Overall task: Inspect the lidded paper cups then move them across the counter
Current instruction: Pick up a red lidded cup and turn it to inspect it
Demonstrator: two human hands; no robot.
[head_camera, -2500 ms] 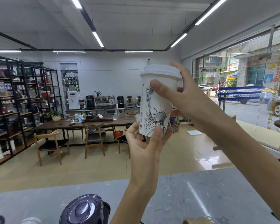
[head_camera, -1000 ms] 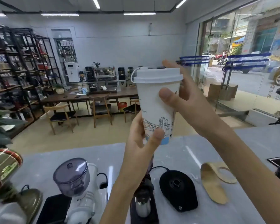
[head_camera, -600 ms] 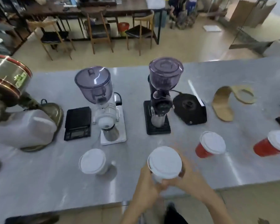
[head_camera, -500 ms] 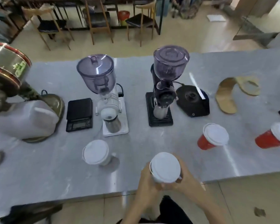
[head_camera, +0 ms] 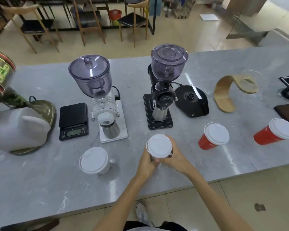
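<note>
Both hands (head_camera: 158, 161) wrap the white cup (head_camera: 159, 146) (lid up) — grip below lid.

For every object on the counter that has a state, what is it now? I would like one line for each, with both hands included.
Held white cup: lidded, upright, gripped by both hands.
Left hand: closed on held white cup.
Right hand: closed on held white cup.
Second white cup: lidded, standing free.
Near red cup: lidded, standing.
Far red cup: lidded, standing.
White grinder: hopper lid on.
Black grinder: hopper lid on.
Scale: nothing on it.
</note>
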